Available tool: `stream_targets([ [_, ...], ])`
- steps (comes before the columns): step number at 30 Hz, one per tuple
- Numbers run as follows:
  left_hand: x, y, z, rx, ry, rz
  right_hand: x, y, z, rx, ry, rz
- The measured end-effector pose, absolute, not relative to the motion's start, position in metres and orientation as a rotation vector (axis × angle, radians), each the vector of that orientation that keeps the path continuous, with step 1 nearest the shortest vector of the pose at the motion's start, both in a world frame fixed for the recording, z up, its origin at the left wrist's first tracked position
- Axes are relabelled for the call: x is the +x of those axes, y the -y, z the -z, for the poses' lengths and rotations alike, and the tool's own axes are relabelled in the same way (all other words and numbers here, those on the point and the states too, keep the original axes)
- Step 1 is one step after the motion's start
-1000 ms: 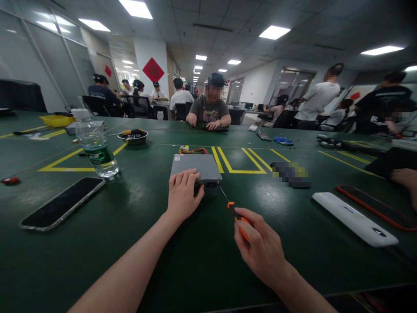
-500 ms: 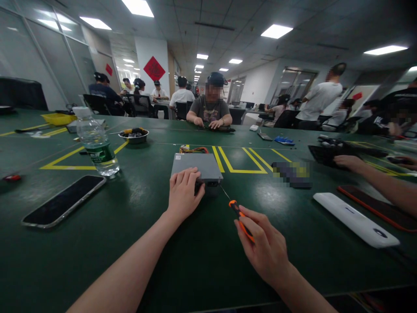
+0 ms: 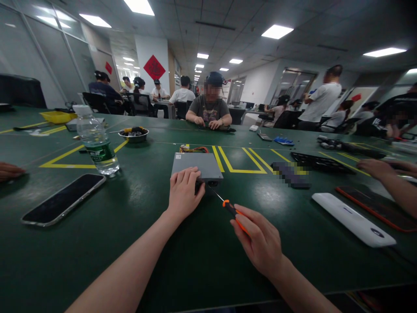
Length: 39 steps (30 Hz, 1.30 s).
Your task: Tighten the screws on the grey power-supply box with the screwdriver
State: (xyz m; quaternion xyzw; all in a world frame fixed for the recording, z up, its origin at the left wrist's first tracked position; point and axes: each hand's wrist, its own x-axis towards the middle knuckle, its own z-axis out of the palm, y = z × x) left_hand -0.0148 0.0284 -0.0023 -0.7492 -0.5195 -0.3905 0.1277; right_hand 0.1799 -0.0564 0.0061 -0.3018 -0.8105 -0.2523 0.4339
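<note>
A grey metal power supply unit lies on the green table, its bundle of coloured wires at the far side. My left hand grips its near left part, fingers over the top and thumb at the front face. In my right hand is an orange and black screwdriver, held by the handle. Its thin shaft points up and left to the lower front edge of the power supply, near the socket. Whether the tip touches the metal I cannot tell.
Left of me are a black phone, a water bottle and a metal bowl with tools. To the right lie a white device and an orange-edged phone. A co-worker's hand is beyond; another person sits opposite.
The screwdriver in my right hand has shifted left, its tip moving from the power supply's right corner to below its front. My left hand stays put. A neighbour's hand has appeared at far left.
</note>
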Motion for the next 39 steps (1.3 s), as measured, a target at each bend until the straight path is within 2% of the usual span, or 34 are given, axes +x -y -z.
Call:
stream_targets([
  [24,-0.015,-0.028,0.001,-2.183,1.513,1.130,0.172,0.052,-0.002,-0.772,2.070,0.703],
  [32,-0.015,-0.028,0.002,-2.181,1.506,1.128,0.160,0.070,-0.003,-0.735,2.371,0.772],
  [39,-0.016,-0.024,-0.003,-2.221,1.442,1.068,0.147,0.080,-0.016,-0.998,2.171,0.771],
])
